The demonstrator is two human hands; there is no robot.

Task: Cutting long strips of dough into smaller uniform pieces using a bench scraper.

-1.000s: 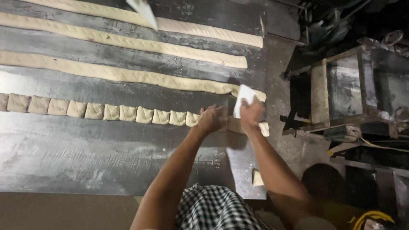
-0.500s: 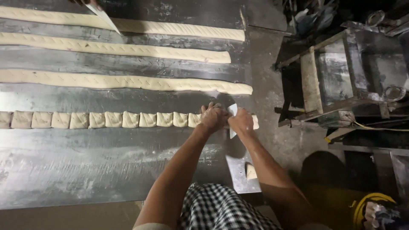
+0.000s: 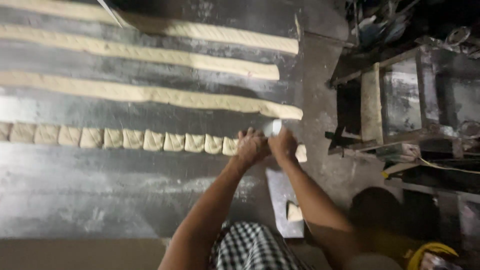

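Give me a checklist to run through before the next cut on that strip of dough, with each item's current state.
1. Left hand on the strip end, beside the row of cut pale dough squares: ok.
2. Right hand gripping the flat pale metal cutter blade: ok.
3. Blade clear of left fingers: cannot tell, hands blurred.
4. Uncut end piece remains right of the hands: ok.
5. Three long uncut dough strips apart on the dark metal table: ok.

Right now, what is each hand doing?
Left hand: curled on the dough strip, beside the cut pieces.
Right hand: closed on a flat metal blade.
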